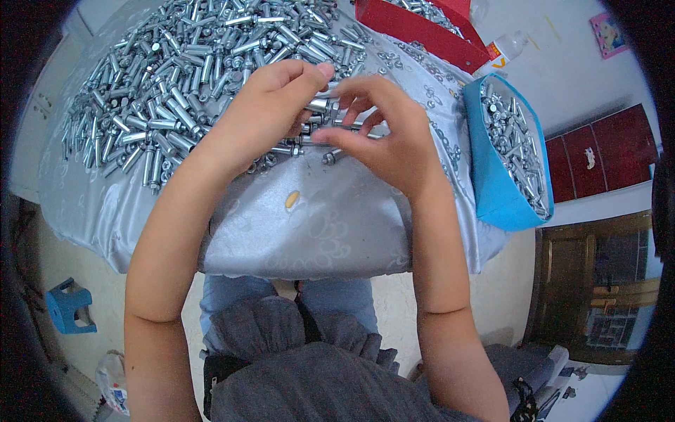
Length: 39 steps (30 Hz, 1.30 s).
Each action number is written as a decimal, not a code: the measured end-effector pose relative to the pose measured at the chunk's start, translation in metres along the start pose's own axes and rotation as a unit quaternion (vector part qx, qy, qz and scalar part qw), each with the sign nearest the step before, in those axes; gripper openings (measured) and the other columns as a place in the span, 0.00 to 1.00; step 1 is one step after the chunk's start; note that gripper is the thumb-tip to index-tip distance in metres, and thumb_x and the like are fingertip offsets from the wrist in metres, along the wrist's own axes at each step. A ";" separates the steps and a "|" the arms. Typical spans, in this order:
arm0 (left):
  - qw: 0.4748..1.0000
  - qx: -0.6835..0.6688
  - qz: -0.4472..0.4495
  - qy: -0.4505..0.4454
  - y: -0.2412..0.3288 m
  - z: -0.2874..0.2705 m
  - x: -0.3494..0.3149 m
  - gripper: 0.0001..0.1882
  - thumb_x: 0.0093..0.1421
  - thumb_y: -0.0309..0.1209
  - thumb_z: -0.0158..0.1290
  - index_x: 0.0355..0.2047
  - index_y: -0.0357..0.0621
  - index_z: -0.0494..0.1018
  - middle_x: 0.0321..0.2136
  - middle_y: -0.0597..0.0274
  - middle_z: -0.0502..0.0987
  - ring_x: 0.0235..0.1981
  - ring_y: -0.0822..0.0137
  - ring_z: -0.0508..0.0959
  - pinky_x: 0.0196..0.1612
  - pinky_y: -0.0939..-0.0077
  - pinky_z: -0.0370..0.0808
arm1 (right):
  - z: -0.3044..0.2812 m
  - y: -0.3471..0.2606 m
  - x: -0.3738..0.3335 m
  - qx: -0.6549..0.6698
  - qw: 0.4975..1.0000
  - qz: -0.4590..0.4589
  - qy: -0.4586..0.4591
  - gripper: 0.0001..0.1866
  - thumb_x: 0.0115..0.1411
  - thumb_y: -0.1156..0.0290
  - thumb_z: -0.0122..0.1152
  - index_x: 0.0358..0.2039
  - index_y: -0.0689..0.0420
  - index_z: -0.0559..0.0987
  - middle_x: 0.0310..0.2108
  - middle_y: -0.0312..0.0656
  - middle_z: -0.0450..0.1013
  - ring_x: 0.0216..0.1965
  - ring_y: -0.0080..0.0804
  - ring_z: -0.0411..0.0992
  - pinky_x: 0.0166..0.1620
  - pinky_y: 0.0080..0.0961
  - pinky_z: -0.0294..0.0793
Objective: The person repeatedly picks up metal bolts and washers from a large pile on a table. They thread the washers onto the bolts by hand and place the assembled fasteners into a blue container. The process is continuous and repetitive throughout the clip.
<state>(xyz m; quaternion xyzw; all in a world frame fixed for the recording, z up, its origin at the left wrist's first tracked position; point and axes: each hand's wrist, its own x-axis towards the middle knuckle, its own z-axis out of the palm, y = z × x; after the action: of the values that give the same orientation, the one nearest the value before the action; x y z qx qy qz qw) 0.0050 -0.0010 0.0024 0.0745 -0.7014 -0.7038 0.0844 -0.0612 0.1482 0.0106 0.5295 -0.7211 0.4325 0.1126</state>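
Note:
A large heap of silver metal expansion bolts (204, 56), with sleeves and nuts, covers the far left of the table. My left hand (278, 95) is over the heap's near right edge, its fingers curled and its thumb stretched out to the right. A single expansion bolt (320, 105) sticks out at those fingers, pointing toward the other hand; its far end is hidden by the left hand. Facing it, my right hand (394, 133) is open, thumb and fingers bent but apart. A few loose bolts lie beneath both hands.
A blue open container (481, 162) full of bolts stands at the table's right edge. Behind it are a red box (429, 35) of bolts and a clear plastic bottle (508, 48). Silvery patterned cloth (302, 239) covers the table. A blue stool (69, 307) is on the floor at left.

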 end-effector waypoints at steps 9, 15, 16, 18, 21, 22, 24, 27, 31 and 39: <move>1.000 -0.010 -0.011 0.002 0.000 0.002 -0.001 0.16 0.56 0.45 0.46 0.26 0.46 0.68 0.12 0.77 0.60 0.12 0.83 0.58 0.14 0.87 0.52 | -0.005 -0.005 -0.001 0.006 0.996 0.067 -0.057 0.09 0.47 0.67 0.60 0.26 0.57 0.72 0.18 0.39 0.66 0.18 0.32 0.67 0.23 0.25 0.67; 1.000 0.018 -0.024 -0.006 0.003 0.005 -0.002 0.18 0.56 0.45 0.46 0.25 0.40 0.69 0.11 0.72 0.61 0.13 0.81 0.59 0.15 0.86 0.56 | -0.005 0.007 -0.004 -0.061 0.995 0.007 -0.084 0.11 0.48 0.64 0.60 0.28 0.56 0.72 0.18 0.39 0.67 0.18 0.33 0.66 0.23 0.25 0.66; 1.000 0.015 -0.021 -0.008 0.003 0.004 -0.002 0.18 0.56 0.45 0.46 0.25 0.40 0.69 0.11 0.72 0.62 0.13 0.81 0.60 0.15 0.86 0.56 | -0.006 0.000 -0.002 -0.042 0.995 0.035 -0.088 0.11 0.49 0.64 0.59 0.27 0.56 0.72 0.18 0.40 0.67 0.19 0.36 0.67 0.24 0.26 0.67; 1.000 0.007 -0.016 -0.012 0.001 0.002 -0.002 0.18 0.56 0.45 0.46 0.25 0.40 0.69 0.12 0.72 0.62 0.13 0.81 0.60 0.15 0.87 0.56 | -0.001 -0.002 -0.001 -0.021 0.996 0.032 -0.076 0.10 0.50 0.63 0.57 0.25 0.57 0.72 0.18 0.43 0.68 0.20 0.40 0.68 0.24 0.29 0.67; 0.999 0.021 -0.023 -0.010 0.001 0.006 -0.001 0.18 0.56 0.44 0.45 0.26 0.40 0.69 0.12 0.71 0.63 0.13 0.81 0.61 0.15 0.86 0.57 | 0.002 0.003 -0.002 -0.029 0.998 -0.014 -0.059 0.12 0.52 0.62 0.54 0.22 0.58 0.72 0.16 0.45 0.67 0.20 0.43 0.68 0.23 0.31 0.66; 0.999 0.025 -0.018 -0.011 0.000 0.005 -0.001 0.18 0.56 0.44 0.45 0.26 0.40 0.69 0.12 0.71 0.63 0.14 0.81 0.61 0.16 0.86 0.57 | 0.000 0.002 -0.002 -0.036 0.996 -0.004 -0.078 0.13 0.52 0.61 0.54 0.21 0.58 0.72 0.15 0.45 0.67 0.19 0.42 0.68 0.23 0.31 0.66; 0.999 0.033 -0.007 -0.014 -0.003 0.004 0.000 0.17 0.57 0.43 0.45 0.26 0.40 0.69 0.13 0.71 0.64 0.14 0.80 0.62 0.16 0.85 0.58 | 0.000 0.001 -0.001 -0.013 0.993 0.046 -0.108 0.14 0.53 0.61 0.53 0.20 0.58 0.71 0.14 0.45 0.66 0.18 0.42 0.67 0.21 0.31 0.65; 0.999 0.036 0.030 -0.015 -0.004 0.008 -0.001 0.13 0.58 0.43 0.44 0.29 0.47 0.68 0.15 0.77 0.64 0.13 0.84 0.60 0.14 0.91 0.54 | -0.001 -0.001 -0.003 0.101 0.964 0.204 -0.139 0.15 0.53 0.61 0.53 0.18 0.58 0.70 0.13 0.45 0.65 0.16 0.41 0.66 0.20 0.31 0.64; 0.996 0.028 0.090 0.009 -0.006 0.010 0.000 0.14 0.58 0.42 0.44 0.29 0.44 0.68 0.16 0.74 0.64 0.15 0.83 0.62 0.17 0.89 0.58 | -0.004 -0.007 -0.001 0.063 0.974 0.187 -0.108 0.15 0.53 0.61 0.53 0.18 0.59 0.69 0.13 0.46 0.65 0.16 0.42 0.66 0.20 0.30 0.64; 0.990 0.022 0.139 -0.007 -0.003 0.009 -0.003 0.14 0.60 0.40 0.40 0.26 0.44 0.67 0.17 0.75 0.62 0.18 0.83 0.60 0.20 0.89 0.60 | 0.010 -0.005 -0.006 0.037 0.996 0.067 -0.051 0.14 0.56 0.63 0.50 0.20 0.61 0.69 0.16 0.48 0.66 0.18 0.44 0.66 0.21 0.30 0.63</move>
<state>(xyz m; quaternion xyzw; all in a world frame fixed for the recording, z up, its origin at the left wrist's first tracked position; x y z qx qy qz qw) 0.0063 0.0081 -0.0011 -0.0267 -0.7207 -0.6704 0.1743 -0.0517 0.1447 0.0031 0.5049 -0.7435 0.4377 0.0268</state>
